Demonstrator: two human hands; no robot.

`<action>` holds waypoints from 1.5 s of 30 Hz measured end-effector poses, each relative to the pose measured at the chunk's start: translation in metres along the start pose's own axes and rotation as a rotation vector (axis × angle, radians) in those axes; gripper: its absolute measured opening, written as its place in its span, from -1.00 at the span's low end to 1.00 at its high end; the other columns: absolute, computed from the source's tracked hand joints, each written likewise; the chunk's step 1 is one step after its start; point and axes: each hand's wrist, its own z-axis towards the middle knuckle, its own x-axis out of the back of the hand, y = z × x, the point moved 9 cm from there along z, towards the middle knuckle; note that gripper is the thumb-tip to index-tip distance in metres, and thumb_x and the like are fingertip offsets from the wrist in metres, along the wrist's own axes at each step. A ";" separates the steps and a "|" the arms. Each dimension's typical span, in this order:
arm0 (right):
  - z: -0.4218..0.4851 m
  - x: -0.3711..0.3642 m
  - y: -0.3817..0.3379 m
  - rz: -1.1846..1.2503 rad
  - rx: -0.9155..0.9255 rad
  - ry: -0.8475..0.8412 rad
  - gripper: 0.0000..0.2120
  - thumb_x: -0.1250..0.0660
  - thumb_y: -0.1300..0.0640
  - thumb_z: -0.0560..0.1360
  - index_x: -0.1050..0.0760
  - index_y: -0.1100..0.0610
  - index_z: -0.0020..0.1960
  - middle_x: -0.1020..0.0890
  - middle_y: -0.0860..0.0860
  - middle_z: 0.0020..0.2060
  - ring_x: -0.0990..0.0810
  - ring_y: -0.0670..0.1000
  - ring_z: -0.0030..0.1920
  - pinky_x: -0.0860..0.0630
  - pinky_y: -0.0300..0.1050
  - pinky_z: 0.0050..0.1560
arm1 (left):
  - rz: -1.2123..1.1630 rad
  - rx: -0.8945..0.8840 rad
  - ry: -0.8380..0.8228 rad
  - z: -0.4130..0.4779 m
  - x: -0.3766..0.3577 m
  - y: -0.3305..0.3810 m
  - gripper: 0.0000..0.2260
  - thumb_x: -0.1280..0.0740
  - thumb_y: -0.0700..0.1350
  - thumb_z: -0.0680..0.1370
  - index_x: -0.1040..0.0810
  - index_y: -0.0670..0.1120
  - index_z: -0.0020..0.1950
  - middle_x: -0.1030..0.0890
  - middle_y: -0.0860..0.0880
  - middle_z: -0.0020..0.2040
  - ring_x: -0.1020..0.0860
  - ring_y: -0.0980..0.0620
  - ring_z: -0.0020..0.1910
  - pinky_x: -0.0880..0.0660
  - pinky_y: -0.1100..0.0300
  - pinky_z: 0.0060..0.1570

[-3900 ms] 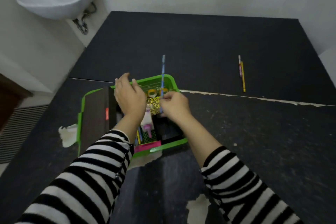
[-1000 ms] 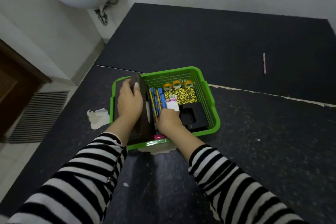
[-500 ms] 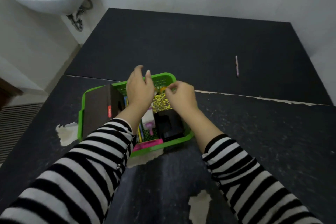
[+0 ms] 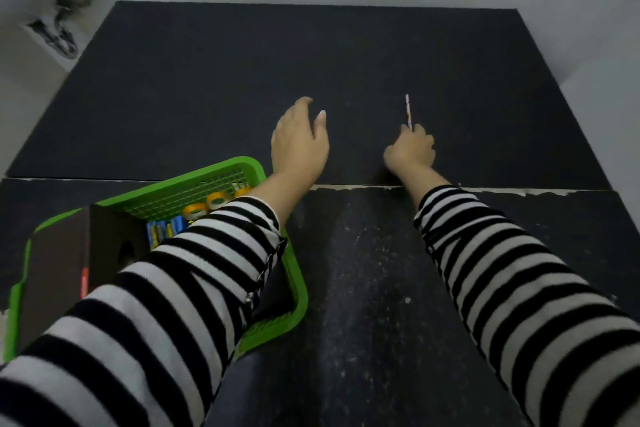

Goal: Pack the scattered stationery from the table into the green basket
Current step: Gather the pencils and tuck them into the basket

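Observation:
The green basket [image 4: 221,168] sits at the lower left of the black table, partly under my left sleeve. Inside it I see tape rolls [image 4: 207,204], blue pens [image 4: 164,230] and a dark brown notebook [image 4: 55,270]. A thin pink pencil [image 4: 408,111] lies on the far half of the table. My right hand [image 4: 410,151] is curled with its fingertips closed on the pencil's near end. My left hand [image 4: 299,140] hovers open over the bare table to the left of it, holding nothing.
A white-edged seam [image 4: 485,189] runs across the table between its two black halves. A white sink with a drain pipe [image 4: 57,29] hangs on the wall at the far left. White walls bound the table at the back and right.
Both hands have left the basket and reached forward over the far half of the table. My right hand has closed on the pink pencil; the yellow pencil from the earliest frame is gone.

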 end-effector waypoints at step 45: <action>-0.335 -0.128 -0.267 -0.122 0.587 -0.391 -0.78 -0.26 0.31 0.53 -0.54 0.23 0.15 -0.61 0.19 0.06 -0.59 0.20 0.09 -0.51 -0.04 -0.03 | 0.255 0.316 0.133 -0.136 0.217 -0.246 -0.56 -0.26 0.17 0.51 -0.43 -0.08 0.26 -0.42 -0.15 0.30 -0.33 -0.18 0.35 -0.19 -0.16 0.39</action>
